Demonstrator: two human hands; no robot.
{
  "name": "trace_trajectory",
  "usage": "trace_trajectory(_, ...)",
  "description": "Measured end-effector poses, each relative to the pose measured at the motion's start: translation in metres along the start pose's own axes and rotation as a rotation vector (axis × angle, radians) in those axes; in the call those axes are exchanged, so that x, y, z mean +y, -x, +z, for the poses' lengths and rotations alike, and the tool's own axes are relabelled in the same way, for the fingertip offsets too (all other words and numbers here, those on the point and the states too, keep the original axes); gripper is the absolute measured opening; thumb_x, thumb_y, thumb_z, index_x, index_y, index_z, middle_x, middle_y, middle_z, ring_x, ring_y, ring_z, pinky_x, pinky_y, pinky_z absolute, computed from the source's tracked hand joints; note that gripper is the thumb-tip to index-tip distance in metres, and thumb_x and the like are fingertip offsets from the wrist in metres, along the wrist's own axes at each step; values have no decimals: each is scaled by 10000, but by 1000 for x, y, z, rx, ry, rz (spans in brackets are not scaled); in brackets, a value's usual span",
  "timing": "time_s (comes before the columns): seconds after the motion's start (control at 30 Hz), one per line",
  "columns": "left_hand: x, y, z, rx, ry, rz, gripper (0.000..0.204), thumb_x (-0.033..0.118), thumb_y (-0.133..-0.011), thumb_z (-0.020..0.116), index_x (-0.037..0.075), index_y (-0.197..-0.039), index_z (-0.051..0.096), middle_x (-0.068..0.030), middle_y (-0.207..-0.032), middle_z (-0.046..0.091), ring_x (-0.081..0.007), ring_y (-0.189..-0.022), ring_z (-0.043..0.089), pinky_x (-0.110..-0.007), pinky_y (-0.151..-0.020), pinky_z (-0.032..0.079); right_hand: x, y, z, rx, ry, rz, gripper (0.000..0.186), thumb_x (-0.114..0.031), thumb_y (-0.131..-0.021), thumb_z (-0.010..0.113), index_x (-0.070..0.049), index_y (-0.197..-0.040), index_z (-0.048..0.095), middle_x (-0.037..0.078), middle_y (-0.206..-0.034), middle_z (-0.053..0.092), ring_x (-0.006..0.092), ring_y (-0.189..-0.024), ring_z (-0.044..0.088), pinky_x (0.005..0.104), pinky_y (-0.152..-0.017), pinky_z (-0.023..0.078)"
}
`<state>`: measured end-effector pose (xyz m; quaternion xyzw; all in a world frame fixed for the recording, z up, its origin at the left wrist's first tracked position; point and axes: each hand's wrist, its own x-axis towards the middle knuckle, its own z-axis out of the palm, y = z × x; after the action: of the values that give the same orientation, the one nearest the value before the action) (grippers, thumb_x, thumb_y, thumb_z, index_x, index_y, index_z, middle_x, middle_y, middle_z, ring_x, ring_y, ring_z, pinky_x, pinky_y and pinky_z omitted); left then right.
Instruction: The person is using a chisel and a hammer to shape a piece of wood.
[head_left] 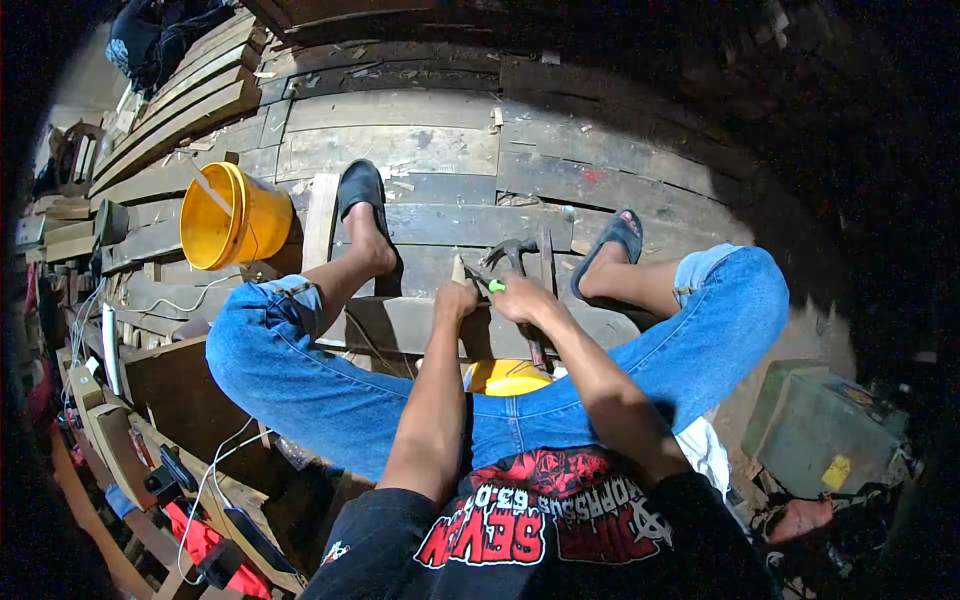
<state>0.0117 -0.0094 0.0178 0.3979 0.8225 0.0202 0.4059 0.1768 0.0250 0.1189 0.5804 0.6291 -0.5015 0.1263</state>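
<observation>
My left hand (457, 299) is closed around a small pale wooden piece (458, 269), its tip pointing up between my knees. Close beside it, my right hand (524, 299) grips a green-handled tool (496, 286). A narrow dark blade reaches from that handle toward the wooden piece; its exact kind is too small to tell. Just beyond my right hand lies a claw hammer (512, 250), its handle partly hidden under my right forearm. Both hands are above a wide wooden plank (590, 325).
A yellow bucket (236, 215) with a stick in it stands left of my left foot. Another yellow container (508, 377) shows beneath my forearms. Stacked planks (190, 120) lie far left. A green box (825, 430) sits at right. Cables and wood pieces crowd the lower left.
</observation>
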Motion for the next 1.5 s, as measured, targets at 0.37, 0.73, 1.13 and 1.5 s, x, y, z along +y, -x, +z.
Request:
trace_trajectory(0.37,-4,-27,1,-188,-127,73,328,237,-719,524,-40,-804,679,-293,-923,636,-408,-934,632,-438,-795,497,-14,12,-11,-77,-18,-38,441,-259,-924,425,-154,-1349,484,289,-1159,581,432,-1118,540,472,-971,416)
trace_trajectory(0.73,-22,-33,2,-278,-194,220,298,245,-723,535,-13,-774,674,-289,-886,631,-407,-887,637,-437,-735,503,-36,14,-6,30,54,-39,337,-218,-917,446,-27,-1147,601,282,-1016,632,437,-990,601,495,-870,470)
trace_trajectory(1.13,-5,-7,-12,-124,127,-64,447,334,-747,572,-87,-876,647,-323,-889,633,-418,-874,654,-474,-669,482,-43,27,-13,-11,160,-39,337,-143,-858,477,-3,-1141,597,248,-1055,645,395,-1010,623,464,-860,501)
trace_trajectory(1.5,0,-12,-3,-58,-25,28,285,255,-716,623,-14,-786,684,-286,-841,645,-409,-899,648,-437,-710,512,-50,29,3,167,241,-96,324,-113,-842,485,-9,-1128,598,261,-899,670,366,-882,674,433,-742,545)
